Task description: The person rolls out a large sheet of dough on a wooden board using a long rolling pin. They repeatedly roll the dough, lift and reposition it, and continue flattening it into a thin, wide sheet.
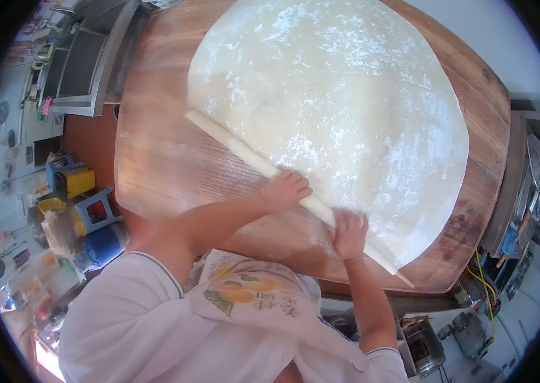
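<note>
A large, thin sheet of dough point(327, 110), dusted with white flour, spreads over a wooden work board point(169, 158). Its near edge is wound around a long rolling pin point(405, 279), whose bare wooden tip sticks out at the lower right. The rolled dough point(231, 143) lies slantwise, from upper left to lower right. My left hand point(287, 191) curls over the roll near its middle. Further down the roll, my right hand point(350, 232) grips it, slightly blurred. The pin inside the dough is hidden.
Left of the board are a metal-framed cabinet point(80, 67), a blue-grey plastic stool point(95, 210) and a blue container point(104, 245). On the right, a wire strainer point(536, 163) lies on a metal counter. A yellow cable point(488, 287) and a motor point(468, 332) are at the lower right.
</note>
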A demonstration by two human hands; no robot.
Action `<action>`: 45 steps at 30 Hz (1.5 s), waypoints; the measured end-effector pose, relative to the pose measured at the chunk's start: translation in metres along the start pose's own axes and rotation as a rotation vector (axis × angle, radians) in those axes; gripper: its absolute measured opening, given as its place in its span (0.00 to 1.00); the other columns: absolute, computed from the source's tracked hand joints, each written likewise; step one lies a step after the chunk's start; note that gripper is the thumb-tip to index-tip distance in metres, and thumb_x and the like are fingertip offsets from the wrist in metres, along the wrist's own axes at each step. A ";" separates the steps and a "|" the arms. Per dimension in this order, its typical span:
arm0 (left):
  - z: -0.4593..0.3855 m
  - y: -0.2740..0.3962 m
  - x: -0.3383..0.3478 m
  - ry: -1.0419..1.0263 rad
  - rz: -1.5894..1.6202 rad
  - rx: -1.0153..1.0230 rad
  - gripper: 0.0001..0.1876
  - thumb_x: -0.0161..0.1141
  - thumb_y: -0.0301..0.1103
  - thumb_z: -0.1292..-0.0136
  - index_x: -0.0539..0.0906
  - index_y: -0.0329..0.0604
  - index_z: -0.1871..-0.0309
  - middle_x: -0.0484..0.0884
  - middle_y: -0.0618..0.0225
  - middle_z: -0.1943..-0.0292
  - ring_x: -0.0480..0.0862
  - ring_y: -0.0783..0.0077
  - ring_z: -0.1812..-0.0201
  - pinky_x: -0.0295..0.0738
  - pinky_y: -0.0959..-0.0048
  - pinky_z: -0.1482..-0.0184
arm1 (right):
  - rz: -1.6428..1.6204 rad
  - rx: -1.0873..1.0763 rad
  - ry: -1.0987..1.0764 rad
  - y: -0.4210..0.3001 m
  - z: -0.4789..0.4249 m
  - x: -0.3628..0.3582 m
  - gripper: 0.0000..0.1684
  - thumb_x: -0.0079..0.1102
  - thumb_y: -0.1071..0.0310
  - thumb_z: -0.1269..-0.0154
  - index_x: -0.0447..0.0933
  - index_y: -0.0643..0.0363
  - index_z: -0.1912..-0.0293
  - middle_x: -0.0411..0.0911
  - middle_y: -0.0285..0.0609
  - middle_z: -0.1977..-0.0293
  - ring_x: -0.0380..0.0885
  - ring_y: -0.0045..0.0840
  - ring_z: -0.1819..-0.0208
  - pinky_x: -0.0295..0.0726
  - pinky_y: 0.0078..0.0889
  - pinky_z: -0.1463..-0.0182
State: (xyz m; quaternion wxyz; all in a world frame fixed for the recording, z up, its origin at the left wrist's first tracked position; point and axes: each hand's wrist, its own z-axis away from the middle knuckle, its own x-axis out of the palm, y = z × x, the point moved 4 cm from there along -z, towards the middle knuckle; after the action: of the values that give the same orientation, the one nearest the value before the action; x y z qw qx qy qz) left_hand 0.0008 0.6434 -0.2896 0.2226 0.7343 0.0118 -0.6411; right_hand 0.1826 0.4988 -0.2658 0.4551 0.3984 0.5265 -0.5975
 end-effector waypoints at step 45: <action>0.111 -0.031 -0.025 -0.243 0.191 -0.274 0.33 0.77 0.50 0.57 0.79 0.45 0.49 0.77 0.58 0.50 0.75 0.52 0.44 0.67 0.51 0.40 | -0.110 -0.066 -0.137 -0.026 0.006 0.007 0.38 0.70 0.57 0.45 0.71 0.52 0.35 0.73 0.42 0.42 0.71 0.37 0.42 0.66 0.49 0.37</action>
State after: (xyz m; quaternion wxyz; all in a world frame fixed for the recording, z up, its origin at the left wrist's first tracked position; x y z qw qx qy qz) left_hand -0.1167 0.6401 -0.2843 0.3800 0.6121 0.0023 -0.6934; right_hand 0.1558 0.4926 -0.2649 0.4694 0.3118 0.5349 -0.6296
